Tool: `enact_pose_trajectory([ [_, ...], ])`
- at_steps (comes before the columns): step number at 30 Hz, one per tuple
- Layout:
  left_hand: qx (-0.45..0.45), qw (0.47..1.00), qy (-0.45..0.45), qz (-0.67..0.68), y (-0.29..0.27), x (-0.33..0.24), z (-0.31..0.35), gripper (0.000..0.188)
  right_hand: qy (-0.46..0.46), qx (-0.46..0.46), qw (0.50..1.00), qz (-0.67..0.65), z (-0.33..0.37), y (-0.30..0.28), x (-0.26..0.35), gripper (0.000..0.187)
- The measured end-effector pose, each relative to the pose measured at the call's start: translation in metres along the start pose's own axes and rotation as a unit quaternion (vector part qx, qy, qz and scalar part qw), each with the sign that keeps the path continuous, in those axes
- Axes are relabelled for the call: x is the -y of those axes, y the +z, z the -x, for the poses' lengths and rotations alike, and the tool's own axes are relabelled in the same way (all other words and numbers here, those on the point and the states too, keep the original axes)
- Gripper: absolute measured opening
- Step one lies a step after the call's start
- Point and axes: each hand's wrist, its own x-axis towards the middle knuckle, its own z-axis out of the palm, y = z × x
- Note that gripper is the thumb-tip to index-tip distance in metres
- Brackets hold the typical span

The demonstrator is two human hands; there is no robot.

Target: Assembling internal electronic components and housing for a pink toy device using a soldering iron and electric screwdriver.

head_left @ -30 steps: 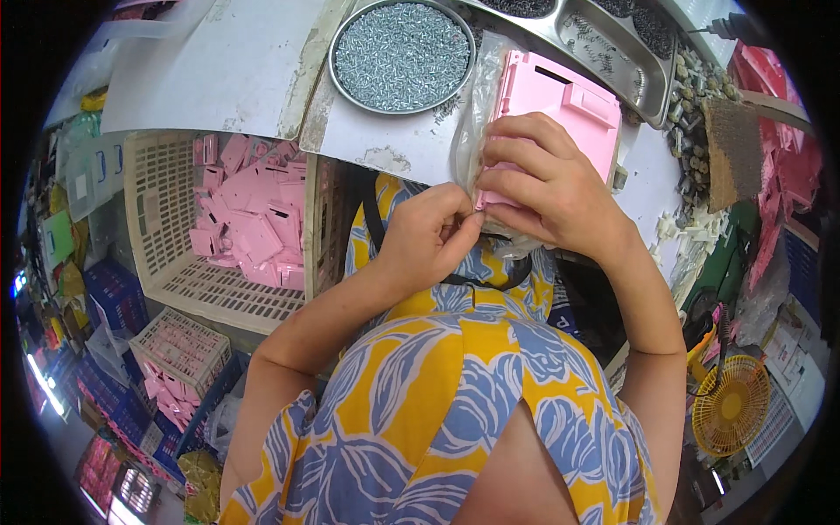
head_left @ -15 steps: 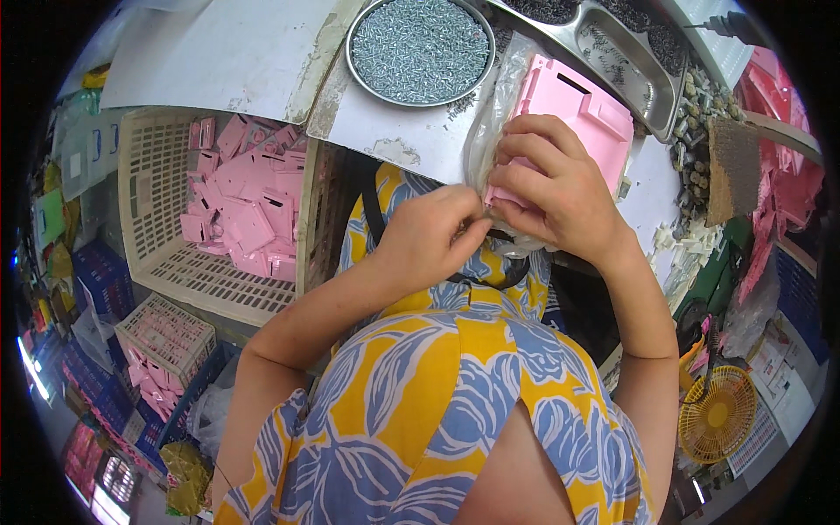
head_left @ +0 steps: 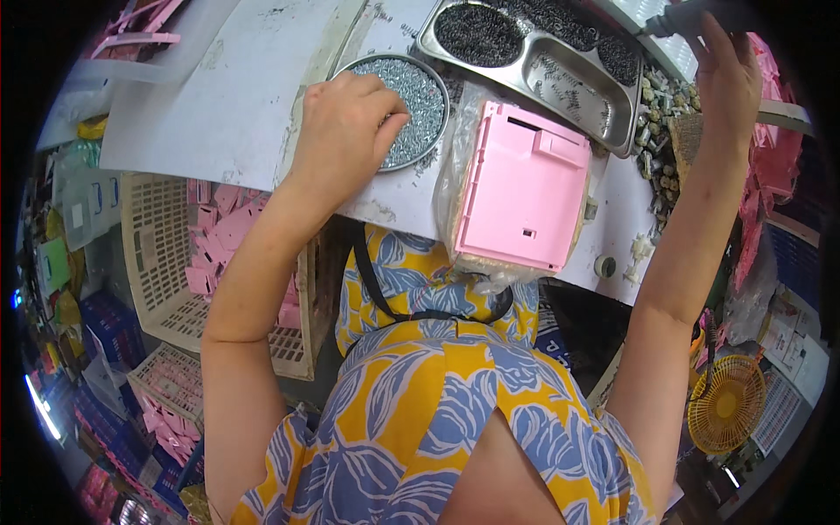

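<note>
A pink plastic housing [head_left: 525, 188] lies on a pad wrapped in clear plastic [head_left: 455, 175], at the table's front edge; neither hand touches it. My left hand [head_left: 346, 131] is over the left side of a round metal bowl [head_left: 446, 109] of small silver screws [head_left: 411, 101]. Its fingers are curled and closed, with the fingertips hidden, so anything in them does not show. Far up at the right, my right hand [head_left: 731, 74] grips a dark electric screwdriver [head_left: 678, 19], its thin tip pointing left.
Behind the housing stands a steel tray [head_left: 516, 74] with small dark springs. Metal cylinders [head_left: 656, 131] and white plastic bits [head_left: 643, 249] lie at right, beside a small round cup [head_left: 605, 266]. At lower left a beige crate [head_left: 157, 262] holds pink parts.
Both hands have left the pink housing. My left hand has moved up and left to the screw bowl; my right has reached up right and taken hold of the screwdriver, now farther left.
</note>
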Motion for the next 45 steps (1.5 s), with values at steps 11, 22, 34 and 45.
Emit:
enact_pose_trajectory([
  [11, -0.011, 0.99, 0.1, 0.104, 0.004, -0.073, -0.015, 0.01, 0.093, 0.154, 0.921, -0.346, 0.088, 0.041, 0.046, 0.045],
  [22, 0.038, 0.956, 0.013, 0.29, 0.011, -0.103, 0.0, 0.006, 0.008, 0.172, 0.942, -0.289, 0.154, 0.068, 0.072, 0.043],
  [34, 0.077, 0.992, -0.072, -0.068, 0.013, -0.019, -0.009, 0.015, 0.026, 0.106, 0.951, -0.289, 0.156, 0.061, 0.049, 0.043],
  [45, 0.025, 0.988, -0.09, -0.126, 0.015, 0.022, -0.023, 0.025, 0.109, 0.038, 0.977, -0.181, 0.224, 0.012, 0.071, 0.04],
])
